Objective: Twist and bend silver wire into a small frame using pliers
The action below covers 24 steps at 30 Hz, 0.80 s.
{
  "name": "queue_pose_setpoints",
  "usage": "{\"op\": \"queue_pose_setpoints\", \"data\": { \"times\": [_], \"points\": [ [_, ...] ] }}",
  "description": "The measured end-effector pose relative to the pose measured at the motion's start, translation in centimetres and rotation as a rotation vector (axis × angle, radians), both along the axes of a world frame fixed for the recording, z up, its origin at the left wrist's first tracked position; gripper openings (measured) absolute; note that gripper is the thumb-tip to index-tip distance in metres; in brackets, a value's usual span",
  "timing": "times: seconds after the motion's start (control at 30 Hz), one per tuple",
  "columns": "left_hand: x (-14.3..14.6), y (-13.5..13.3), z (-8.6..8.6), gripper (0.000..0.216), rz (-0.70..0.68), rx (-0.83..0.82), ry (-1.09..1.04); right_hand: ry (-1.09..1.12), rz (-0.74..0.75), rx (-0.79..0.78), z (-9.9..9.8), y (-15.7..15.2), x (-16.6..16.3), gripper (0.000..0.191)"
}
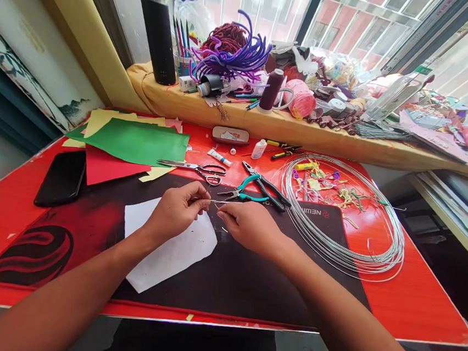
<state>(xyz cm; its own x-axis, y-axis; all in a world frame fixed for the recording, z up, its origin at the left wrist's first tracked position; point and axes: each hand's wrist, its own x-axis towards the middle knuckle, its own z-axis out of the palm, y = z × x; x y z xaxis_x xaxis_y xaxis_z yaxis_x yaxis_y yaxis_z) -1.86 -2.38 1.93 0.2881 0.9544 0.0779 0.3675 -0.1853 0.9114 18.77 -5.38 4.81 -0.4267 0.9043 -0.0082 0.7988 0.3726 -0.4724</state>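
Note:
My left hand (179, 209) is closed in a pinch on a thin piece of wire (214, 201) above the mat. My right hand (250, 224) pinches the same wire from the other side, its fingertips a short gap from the left ones. Beneath my left hand lies a white sheet of paper (168, 260) with cut edges. Just beyond my hands are teal-handled pliers (243, 190), dark-handled pliers (268, 187) and a pair of scissors (201, 169). A large coil of silver wire (391, 243) lies to the right.
Green paper (138, 138), red paper (110, 166) and a black phone (62, 178) lie at the left of the red table (421, 293). A glue tube (219, 157) and small white bottle (258, 149) stand behind. Yarn, a purple thread spool (272, 91) and a black flask (158, 38) crowd the sill.

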Motion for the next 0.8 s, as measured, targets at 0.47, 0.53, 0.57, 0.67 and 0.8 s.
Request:
{"op": "queue_pose_setpoints", "data": {
  "times": [0.47, 0.53, 0.57, 0.67, 0.8],
  "points": [
    [0.4, 0.3, 0.0, 0.017, -0.28, -0.414, -0.237, -0.034, 0.242, -0.006, 2.4, 2.9, 2.3, 0.018],
    [0.4, 0.3, 0.2, 0.02, -0.315, -0.468, -0.286, 0.069, 0.234, -0.07, 2.6, 3.2, 2.5, 0.017],
    [0.3, 0.3, 0.3, 0.021, -0.329, -0.489, -0.32, 0.14, 0.221, -0.116, 2.6, 3.4, 2.6, 0.017],
    [0.3, 0.2, 0.3, 0.027, -0.334, -0.548, -0.456, 0.395, 0.179, -0.285, 1.6, 3.8, 3.1, 0.022],
    [0.7, 0.3, 0.1, 0.035, -0.232, -0.569, -0.61, 0.733, 0.069, -0.514, -1.8, 3.3, 2.7, 0.033]
  ]
}}
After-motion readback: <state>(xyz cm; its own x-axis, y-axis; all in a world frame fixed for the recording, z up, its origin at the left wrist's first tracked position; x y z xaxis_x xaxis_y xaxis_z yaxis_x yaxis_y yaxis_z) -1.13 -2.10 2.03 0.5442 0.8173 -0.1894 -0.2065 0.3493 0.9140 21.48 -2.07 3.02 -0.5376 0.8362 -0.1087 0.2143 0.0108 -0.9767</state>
